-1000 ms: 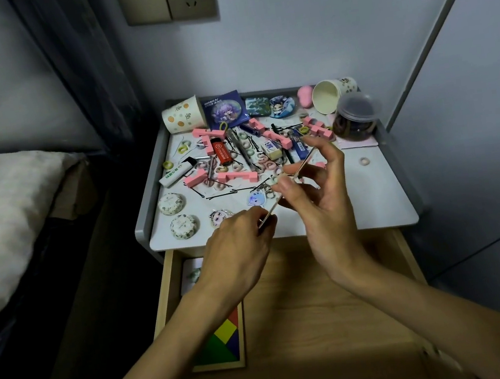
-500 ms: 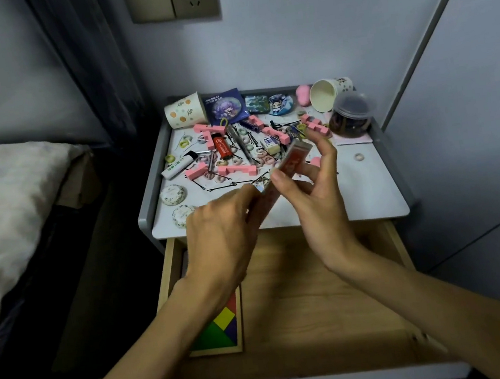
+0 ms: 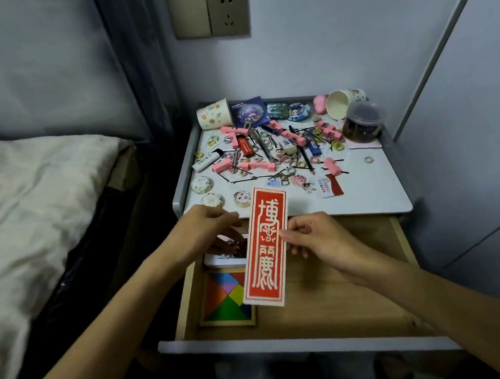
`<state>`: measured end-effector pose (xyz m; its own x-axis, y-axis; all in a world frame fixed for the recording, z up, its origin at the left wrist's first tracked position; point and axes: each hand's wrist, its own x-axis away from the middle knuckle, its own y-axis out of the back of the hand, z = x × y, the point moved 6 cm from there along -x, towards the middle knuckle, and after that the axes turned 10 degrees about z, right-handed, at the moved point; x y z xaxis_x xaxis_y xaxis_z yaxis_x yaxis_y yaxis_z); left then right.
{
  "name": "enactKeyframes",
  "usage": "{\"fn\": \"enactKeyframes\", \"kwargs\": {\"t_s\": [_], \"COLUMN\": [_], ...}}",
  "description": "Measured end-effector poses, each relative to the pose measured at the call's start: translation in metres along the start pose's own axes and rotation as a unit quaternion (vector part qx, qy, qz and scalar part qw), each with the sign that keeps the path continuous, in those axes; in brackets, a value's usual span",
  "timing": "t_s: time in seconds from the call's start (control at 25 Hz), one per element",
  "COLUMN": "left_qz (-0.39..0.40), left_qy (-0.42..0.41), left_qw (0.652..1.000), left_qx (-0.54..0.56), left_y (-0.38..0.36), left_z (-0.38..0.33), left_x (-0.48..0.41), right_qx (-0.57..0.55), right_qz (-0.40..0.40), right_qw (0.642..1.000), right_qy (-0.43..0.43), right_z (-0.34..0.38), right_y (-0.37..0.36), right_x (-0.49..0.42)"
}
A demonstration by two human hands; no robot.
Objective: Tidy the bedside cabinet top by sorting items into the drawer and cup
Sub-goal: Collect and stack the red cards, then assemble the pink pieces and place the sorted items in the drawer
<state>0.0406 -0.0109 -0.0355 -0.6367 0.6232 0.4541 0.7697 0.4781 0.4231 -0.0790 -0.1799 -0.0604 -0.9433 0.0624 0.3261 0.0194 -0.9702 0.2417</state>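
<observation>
I hold a long red card point(image 3: 265, 244) with pale characters, face up, over the open wooden drawer point(image 3: 336, 298). My right hand point(image 3: 315, 238) pinches its right edge. My left hand point(image 3: 203, 230) has curled fingers at its left edge, some hidden behind the card. The cabinet top point(image 3: 369, 189) behind is strewn with pink clips, hairpins, small rings, lighters, badges and keychains. A dotted paper cup point(image 3: 214, 117) stands at the back left. Another paper cup point(image 3: 342, 102) lies on its side at the back right.
In the drawer lie a coloured tangram puzzle point(image 3: 224, 297) and a white picture card point(image 3: 226, 257) at the left. A lidded plastic jar point(image 3: 364, 123) stands at the back right. A bed point(image 3: 21, 203) is at the left, a wall at the right.
The red card has turned from edge-on to face up and come down from over the cabinet top to over the drawer, with both hands still on it.
</observation>
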Motion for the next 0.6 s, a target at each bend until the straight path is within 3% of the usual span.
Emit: {"fn": "enactKeyframes", "kwargs": {"t_s": [0.04,0.08,0.12,0.2,0.28,0.4,0.6], "left_qz": [-0.078,-0.144,-0.169,-0.133,-0.102,-0.11,-0.088], "left_qy": [0.031,0.065,0.093,0.123,0.102,0.057,0.052], "left_qw": [0.984,0.94,0.909,0.909,0.919,0.909,0.903], "left_qx": [-0.16,-0.301,-0.37,-0.374,-0.368,-0.397,-0.417], "left_y": [0.011,0.019,0.02,0.012,0.0,-0.007,-0.008], "left_z": [0.009,0.016,0.026,0.046,0.055,0.054,0.052], "left_x": [-0.001,0.0,0.0,-0.008,-0.018,-0.026,-0.029], "right_qx": [0.021,0.037,0.049,0.06,0.058,0.055,0.087], "right_qz": [0.019,0.038,0.052,0.058,0.042,0.023,0.02], "right_qw": [0.999,0.997,0.994,0.985,0.98,0.976,0.97], "right_qy": [-0.023,-0.052,-0.087,-0.152,-0.185,-0.208,-0.227], "right_z": [-0.01,-0.024,-0.039,-0.07,-0.089,-0.101,-0.11], "right_y": [-0.005,-0.01,-0.015,-0.021,-0.023,-0.025,-0.029], "right_x": [0.0,-0.001,-0.001,-0.008,-0.021,-0.045,-0.069]}}
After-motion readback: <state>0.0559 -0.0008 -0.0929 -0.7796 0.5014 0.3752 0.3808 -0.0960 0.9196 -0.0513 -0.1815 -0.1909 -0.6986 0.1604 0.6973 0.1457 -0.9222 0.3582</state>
